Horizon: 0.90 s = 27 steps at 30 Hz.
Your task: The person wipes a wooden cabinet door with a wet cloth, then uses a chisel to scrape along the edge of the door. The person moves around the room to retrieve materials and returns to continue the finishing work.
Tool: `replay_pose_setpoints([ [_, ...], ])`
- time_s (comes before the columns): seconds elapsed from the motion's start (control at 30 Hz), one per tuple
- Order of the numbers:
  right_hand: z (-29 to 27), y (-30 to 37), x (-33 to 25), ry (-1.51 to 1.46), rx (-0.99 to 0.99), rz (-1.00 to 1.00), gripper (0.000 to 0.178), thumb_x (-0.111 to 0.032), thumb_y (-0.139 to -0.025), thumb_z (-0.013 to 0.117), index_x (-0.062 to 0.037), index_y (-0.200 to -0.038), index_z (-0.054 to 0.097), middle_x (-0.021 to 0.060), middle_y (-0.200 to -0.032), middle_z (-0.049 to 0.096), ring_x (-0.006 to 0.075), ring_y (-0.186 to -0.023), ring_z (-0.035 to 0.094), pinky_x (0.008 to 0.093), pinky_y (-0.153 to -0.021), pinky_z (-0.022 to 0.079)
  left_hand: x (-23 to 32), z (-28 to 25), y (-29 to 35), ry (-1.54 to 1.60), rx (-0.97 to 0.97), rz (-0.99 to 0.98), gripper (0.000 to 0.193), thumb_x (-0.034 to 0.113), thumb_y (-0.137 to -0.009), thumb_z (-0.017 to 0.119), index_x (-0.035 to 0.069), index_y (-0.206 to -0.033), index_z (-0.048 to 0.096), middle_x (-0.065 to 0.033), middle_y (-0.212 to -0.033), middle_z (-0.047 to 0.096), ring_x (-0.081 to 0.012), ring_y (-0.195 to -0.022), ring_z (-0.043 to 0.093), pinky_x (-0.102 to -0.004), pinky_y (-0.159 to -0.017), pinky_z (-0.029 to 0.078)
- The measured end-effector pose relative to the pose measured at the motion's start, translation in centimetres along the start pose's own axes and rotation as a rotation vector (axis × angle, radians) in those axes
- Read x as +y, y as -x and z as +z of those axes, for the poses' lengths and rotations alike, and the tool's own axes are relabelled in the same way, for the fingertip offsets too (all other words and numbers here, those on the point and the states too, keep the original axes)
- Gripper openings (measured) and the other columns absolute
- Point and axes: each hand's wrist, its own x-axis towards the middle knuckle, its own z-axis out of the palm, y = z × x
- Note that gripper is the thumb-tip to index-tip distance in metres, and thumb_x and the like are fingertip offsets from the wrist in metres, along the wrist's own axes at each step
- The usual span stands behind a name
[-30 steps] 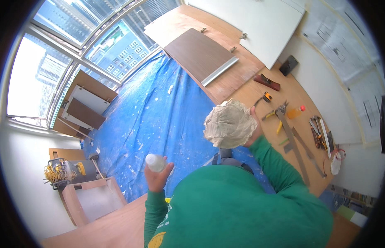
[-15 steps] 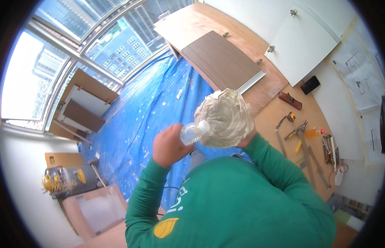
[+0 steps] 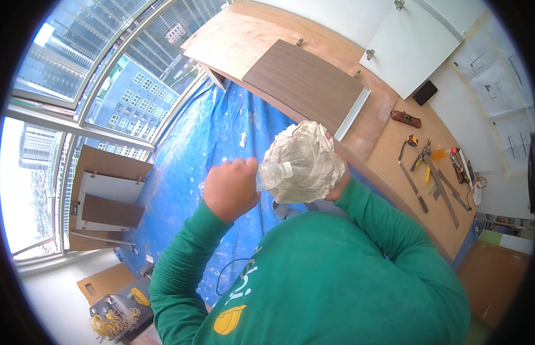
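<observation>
My left hand point(image 3: 231, 185) is closed around a clear plastic bottle point(image 3: 269, 176), which lies on its side. Its white-ended neck points right, over an off-white, putty-like mass point(image 3: 305, 156) with a folded, swirled surface. From this view I cannot tell whether anything is coming out of the bottle. My right hand point(image 3: 339, 183) supports the mass from its right side and below; most of the fingers are hidden behind it. Both hands are in front of my chest, above the floor.
A blue sheet point(image 3: 192, 144) covers the floor. On the wooden worktop at right are a brown panel point(image 3: 305, 83), a hand plane point(image 3: 406, 119), pliers point(image 3: 422, 155), an orange-liquid bottle point(image 3: 441, 153) and a phone point(image 3: 425, 92). Boards point(image 3: 109, 198) lean below the window; a compressor point(image 3: 121, 313) stands lower left.
My left hand has turned and moved slightly left, tipping the bottle closer to level. The off-white mass has shifted a little left. The whole view has swung round.
</observation>
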Motion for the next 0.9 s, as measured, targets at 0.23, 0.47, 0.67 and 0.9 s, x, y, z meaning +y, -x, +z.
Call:
replay_pose_setpoints([
  [0.23,0.6,-6.5,-1.6,0.01,-0.051,-0.015,0.068,-0.063,-0.104,0.045,-0.0162,-0.153,0.044,0.0148,-0.151,0.052,0.0359,-0.137,0.053,0.0569,-0.117,0.044,-4.5,-2.0,-3.9,-0.063,-0.038,-0.013,0.03,0.022,-0.072,0.079,0.007,-0.09,0.06,-0.0123,-0.081,0.066,-0.0346,-0.077,0.07,-0.047,-0.065,0.056],
  [0.47,2.7,-12.0,-6.4,-0.077,-0.156,0.016,0.064,-0.057,-0.109,0.037,-0.013,-0.154,0.044,0.0143,-0.149,0.055,0.0358,-0.136,0.056,0.0563,-0.116,0.046,-8.4,-4.6,-8.7,-0.148,-0.001,-0.094,0.028,0.021,-0.072,0.078,0.008,-0.09,0.061,-0.0128,-0.081,0.067,-0.0358,-0.075,0.07,-0.0479,-0.065,0.056],
  [0.67,3.2,-15.0,-9.0,0.043,-0.154,-0.073,0.066,-0.06,-0.108,0.039,-0.0134,-0.154,0.044,0.0145,-0.149,0.055,0.035,-0.137,0.055,0.0568,-0.115,0.046,-11.7,-6.1,-14.1,-0.148,-0.001,-0.05,0.028,0.021,-0.072,0.078,0.008,-0.09,0.061,-0.0134,-0.082,0.068,-0.0363,-0.075,0.07,-0.0479,-0.065,0.056],
  [0.9,3.3,-18.5,-10.0,-0.036,-0.073,-0.202,0.069,-0.062,-0.106,0.042,-0.0122,-0.153,0.046,0.0143,-0.15,0.056,0.0346,-0.138,0.055,0.0569,-0.116,0.045,-17.3,-5.9,-21.2,-0.116,-0.018,0.192,0.028,0.021,-0.072,0.077,0.007,-0.09,0.061,-0.0137,-0.081,0.068,-0.0361,-0.075,0.071,-0.0475,-0.065,0.057],
])
